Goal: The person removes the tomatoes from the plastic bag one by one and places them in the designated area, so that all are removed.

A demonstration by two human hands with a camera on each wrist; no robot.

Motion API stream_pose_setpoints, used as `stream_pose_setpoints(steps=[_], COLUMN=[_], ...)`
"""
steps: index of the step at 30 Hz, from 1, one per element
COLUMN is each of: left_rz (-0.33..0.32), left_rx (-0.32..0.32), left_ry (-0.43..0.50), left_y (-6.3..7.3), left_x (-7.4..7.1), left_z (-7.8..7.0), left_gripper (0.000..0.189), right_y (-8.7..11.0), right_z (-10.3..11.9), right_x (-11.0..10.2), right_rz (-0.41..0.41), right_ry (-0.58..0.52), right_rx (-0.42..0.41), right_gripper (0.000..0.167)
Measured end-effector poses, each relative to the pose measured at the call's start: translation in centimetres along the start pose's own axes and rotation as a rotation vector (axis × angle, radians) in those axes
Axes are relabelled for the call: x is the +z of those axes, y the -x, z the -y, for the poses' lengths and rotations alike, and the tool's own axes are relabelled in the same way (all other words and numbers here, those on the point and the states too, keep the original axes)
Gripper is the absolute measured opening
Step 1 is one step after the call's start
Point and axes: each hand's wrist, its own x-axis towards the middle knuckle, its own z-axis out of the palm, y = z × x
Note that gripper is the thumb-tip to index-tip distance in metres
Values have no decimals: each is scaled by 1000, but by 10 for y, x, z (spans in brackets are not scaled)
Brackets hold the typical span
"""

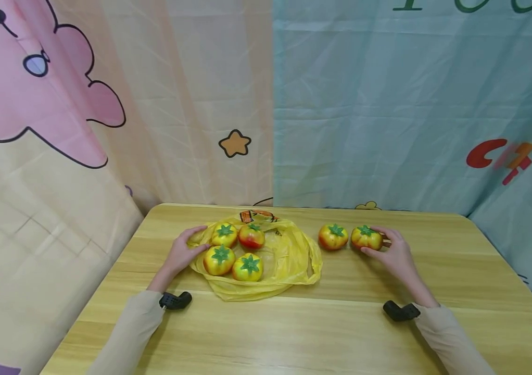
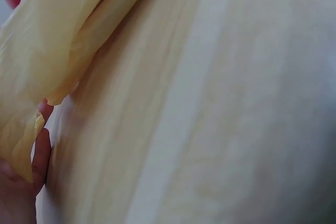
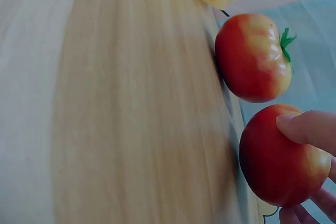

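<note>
A yellow plastic bag (image 1: 289,255) lies spread on the table, with several red-and-yellow tomatoes (image 1: 219,260) topped by green star-shaped leaves sitting on its left part. The left hand (image 1: 185,251) holds the bag's left edge beside these tomatoes; in the left wrist view, thin plastic (image 2: 47,51) covers much of that hand. To the right of the bag, the right hand (image 1: 391,254) grips a tomato (image 1: 366,238) between thumb and fingers. Another tomato (image 1: 333,237) rests just left of it, between the held one and the bag. Whether the held tomato touches the table cannot be told.
The wooden table (image 1: 266,333) ends at a back edge against a printed curtain (image 1: 364,114). Dark wrist-camera mounts (image 1: 402,311) sit on both forearms.
</note>
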Motion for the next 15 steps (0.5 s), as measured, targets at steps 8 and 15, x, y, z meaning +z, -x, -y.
stream_pose_setpoints(steps=[8, 15], left_rz=[3, 11], left_rx=[-1, -7], left_ry=[11, 24], left_y=[0, 10], left_x=[0, -5], left_z=[-2, -39], left_gripper=[51, 50], right_y=[-3, -3], right_z=[-7, -6], right_x=[6, 5], right_rz=[37, 73], right_ry=[-33, -51], right_rx=[53, 81], right_gripper=[58, 61])
